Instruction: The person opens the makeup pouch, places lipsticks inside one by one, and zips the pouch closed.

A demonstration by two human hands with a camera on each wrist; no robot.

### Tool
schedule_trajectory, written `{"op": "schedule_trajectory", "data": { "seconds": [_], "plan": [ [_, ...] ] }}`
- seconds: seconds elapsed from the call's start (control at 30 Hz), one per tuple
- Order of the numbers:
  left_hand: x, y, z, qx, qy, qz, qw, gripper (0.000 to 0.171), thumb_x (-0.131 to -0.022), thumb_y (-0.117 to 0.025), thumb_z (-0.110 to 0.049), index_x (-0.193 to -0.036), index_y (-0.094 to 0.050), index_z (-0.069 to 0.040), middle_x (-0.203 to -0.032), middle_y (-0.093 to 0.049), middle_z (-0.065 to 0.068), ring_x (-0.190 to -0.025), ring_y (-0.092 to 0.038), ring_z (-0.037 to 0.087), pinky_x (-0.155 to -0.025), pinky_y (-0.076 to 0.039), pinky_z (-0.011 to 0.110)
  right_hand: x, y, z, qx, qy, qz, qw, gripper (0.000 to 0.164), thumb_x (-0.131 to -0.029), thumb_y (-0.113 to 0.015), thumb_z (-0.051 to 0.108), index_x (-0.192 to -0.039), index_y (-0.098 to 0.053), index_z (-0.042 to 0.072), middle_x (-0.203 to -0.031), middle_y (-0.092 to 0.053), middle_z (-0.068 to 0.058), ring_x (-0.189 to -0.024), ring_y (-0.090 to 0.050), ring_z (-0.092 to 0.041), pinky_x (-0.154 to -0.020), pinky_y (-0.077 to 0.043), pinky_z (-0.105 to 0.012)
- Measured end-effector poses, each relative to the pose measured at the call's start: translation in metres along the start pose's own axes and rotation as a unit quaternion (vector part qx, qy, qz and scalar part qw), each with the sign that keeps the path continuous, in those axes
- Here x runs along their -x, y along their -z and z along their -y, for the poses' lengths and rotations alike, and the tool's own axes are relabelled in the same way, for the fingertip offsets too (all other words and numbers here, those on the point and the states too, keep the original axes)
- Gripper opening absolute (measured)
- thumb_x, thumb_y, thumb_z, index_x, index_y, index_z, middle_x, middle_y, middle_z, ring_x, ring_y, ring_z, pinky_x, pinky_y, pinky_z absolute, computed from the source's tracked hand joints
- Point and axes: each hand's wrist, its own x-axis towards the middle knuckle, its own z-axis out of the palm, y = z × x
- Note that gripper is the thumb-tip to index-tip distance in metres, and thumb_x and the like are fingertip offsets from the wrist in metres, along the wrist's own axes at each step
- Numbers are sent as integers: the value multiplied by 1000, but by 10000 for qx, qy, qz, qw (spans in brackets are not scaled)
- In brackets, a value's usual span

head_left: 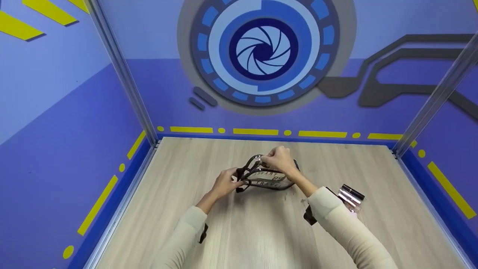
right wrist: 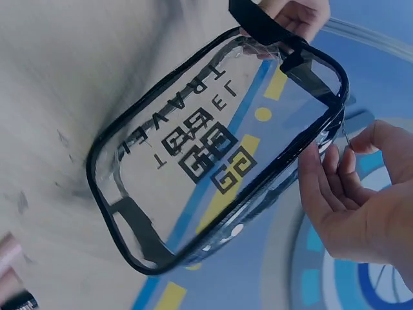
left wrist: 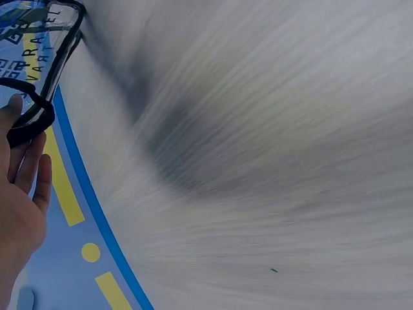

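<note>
A clear toiletry bag (head_left: 272,180) with black piping and black "TRAVEL" lettering is held tilted over the wooden table. My left hand (head_left: 225,182) grips its left end by the black strap, thumb on the near side, as the left wrist view shows on the bag's corner (left wrist: 29,123). At the zippered edge, my right hand (head_left: 279,161) pinches a thin part with thumb and forefinger; whether this is the zip pull or the clear plastic, I cannot tell. In the right wrist view the bag (right wrist: 139,168) looks empty, with the right hand (right wrist: 361,200) beside its edge.
To the right, partly behind my right forearm, lies a shiny pinkish item with a black end (head_left: 351,196). The wooden table (head_left: 179,160) is bounded by blue walls (head_left: 171,93) with yellow markings and metal corner posts (head_left: 123,71).
</note>
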Motion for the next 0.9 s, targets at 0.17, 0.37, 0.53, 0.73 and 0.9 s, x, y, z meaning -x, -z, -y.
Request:
{"op": "schedule_trajectory", "data": {
  "seconds": [0.17, 0.37, 0.53, 0.73, 0.9],
  "plan": [
    [4, -1, 2, -168, -43, -39, 9998, 26, -83, -82, -13, -106, -72, -5, -95, -76, 9, -94, -71, 26, -82, -59, 38, 4, -4, -4, -547, -371, 236, 9975, 18, -84, -72, 19, -75, -76, 4, -69, -76, -11, -54, -67, -11, -50, -52, -18],
    [9, -1, 5, -396, -100, -273, 9988, 55, -82, -83, -10, -131, -60, -3, -118, -68, 17, -108, -66, 35, -91, -56, 49, 8, -18, -8, -160, 92, 290, 9994, 20, -87, -72, 18, -70, -70, 9, -62, -67, -1, -52, -55, -7, -50, -42, -17],
    [17, -1, 6, -244, -230, -441, 9985, 39, -82, -81, -3, -117, -63, -2, -113, -67, 18, -105, -65, 34, -88, -57, 49, 10, -35, -14, 152, 517, 447, 9975, 23, -86, -70, 14, -64, -62, 11, -58, -52, 7, -52, -43, -7, -51, -34, -20],
    [16, -5, 1, 183, -380, 167, 9990, 26, -88, -67, 1, -113, -72, -1, -109, -74, 15, -103, -69, 30, -85, -59, 49, 5, -51, -19, 209, 756, 400, 9961, 23, -83, -66, 9, -63, -57, 11, -59, -48, 8, -55, -42, -7, -52, -32, -19],
    [11, -9, -9, 518, -373, 589, 9962, 28, -88, -66, -6, -115, -69, 1, -110, -73, 17, -100, -69, 34, -85, -60, 48, 3, -59, -21, 230, 918, 282, 9951, 22, -84, -63, 7, -65, -54, 11, -61, -47, 6, -55, -41, -8, -51, -30, -20]
  ]
}}
